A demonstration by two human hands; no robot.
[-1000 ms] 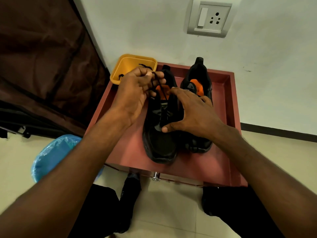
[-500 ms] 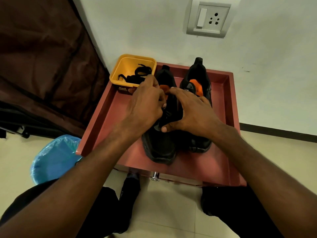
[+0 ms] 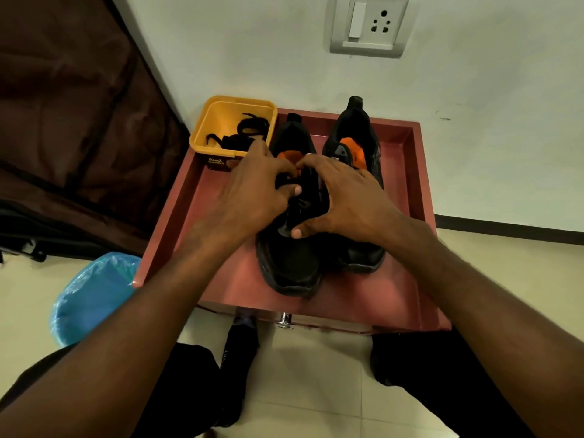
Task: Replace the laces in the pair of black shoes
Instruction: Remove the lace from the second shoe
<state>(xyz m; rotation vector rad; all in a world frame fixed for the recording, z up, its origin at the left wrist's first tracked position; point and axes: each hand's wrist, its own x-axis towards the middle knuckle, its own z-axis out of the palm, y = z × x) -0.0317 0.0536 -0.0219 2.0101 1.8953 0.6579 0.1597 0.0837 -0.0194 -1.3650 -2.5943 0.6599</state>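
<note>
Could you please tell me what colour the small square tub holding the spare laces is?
Yellow: the small square plastic tub shows clearly in the head view, black laces inside.

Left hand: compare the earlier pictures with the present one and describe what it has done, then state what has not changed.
The left hand has come down from beside the yellow tub onto the near shoe, the lace it held up no longer raised; its fingers now work at the lacing. The right hand stays on that shoe, and the other shoe and red tray are unmoved.
</note>
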